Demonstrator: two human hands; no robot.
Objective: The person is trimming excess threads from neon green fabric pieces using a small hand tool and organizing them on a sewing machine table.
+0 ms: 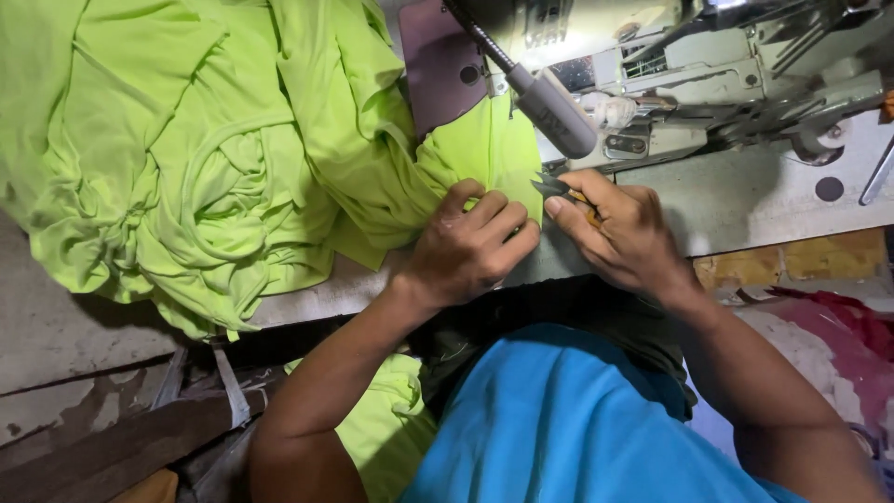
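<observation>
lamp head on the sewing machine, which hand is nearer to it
Right. The right hand, holding thread snips, sits just below the lamp head; the left hand grips lime fabric lower-left.

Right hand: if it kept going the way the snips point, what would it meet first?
The right hand aims its small snips leftward; first would probably be the lime-green fabric pinched by the left hand, though depth is unclear.

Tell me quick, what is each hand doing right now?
Left hand: closed, pinching the lime-green fabric.
Right hand: closed around small thread snips, blades pointing at the fabric.
</observation>
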